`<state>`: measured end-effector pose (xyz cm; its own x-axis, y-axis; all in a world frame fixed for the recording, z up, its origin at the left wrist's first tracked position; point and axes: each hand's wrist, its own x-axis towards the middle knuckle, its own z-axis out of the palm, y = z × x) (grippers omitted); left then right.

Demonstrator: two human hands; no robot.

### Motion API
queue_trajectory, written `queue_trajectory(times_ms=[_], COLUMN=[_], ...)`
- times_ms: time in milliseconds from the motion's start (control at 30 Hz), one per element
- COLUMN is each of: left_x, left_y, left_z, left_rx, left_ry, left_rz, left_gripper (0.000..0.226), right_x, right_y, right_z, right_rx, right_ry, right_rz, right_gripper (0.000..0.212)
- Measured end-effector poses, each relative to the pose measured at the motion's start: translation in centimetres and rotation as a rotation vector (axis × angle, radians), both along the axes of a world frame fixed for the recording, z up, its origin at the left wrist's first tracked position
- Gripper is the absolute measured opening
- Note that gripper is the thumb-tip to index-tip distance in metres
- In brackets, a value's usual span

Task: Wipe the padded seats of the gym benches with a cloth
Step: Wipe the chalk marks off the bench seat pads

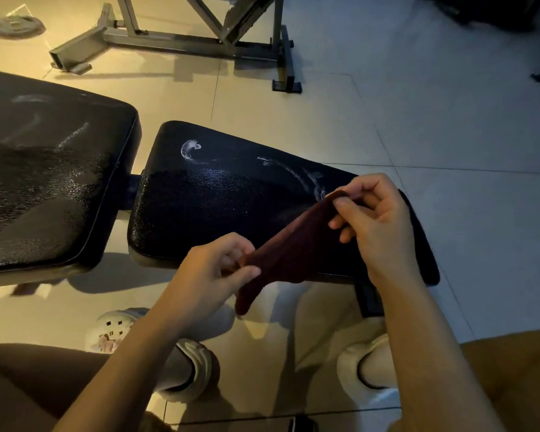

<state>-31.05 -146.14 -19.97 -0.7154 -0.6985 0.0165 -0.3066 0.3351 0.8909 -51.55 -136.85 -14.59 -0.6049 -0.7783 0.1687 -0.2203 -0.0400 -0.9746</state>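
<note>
A dark red cloth [293,251] is stretched between my two hands above the near edge of a black padded seat [206,194]. My left hand [212,269] pinches the cloth's lower left corner. My right hand [374,219] pinches its upper right corner. White dusty smears mark the seat's far side. A second, larger black pad [44,182] of the same bench lies to the left, also streaked with white dust.
A grey metal frame [200,42] of another machine stands on the tiled floor behind the bench. A weight plate [16,26] lies at the far left. My feet in light shoes [194,366] stand just below the seat.
</note>
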Motion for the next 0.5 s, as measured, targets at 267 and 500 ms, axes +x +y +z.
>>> queue_trajectory(times_ms=[267,500], left_x=[-0.2,0.9], left_y=[2.0,-3.5], left_z=[1.1,-2.3], left_rx=[-0.280,-0.822], left_ry=[-0.069,-0.426], left_rz=[0.061,0.424], left_gripper=[0.012,0.032], right_x=[1.3,6.4], right_y=[-0.3,-7.1], right_z=[-0.7,-10.9], right_rx=[-0.008,0.540], right_ry=[0.266,0.573], right_rz=[-0.327,0.074], right_gripper=[0.022,0.051])
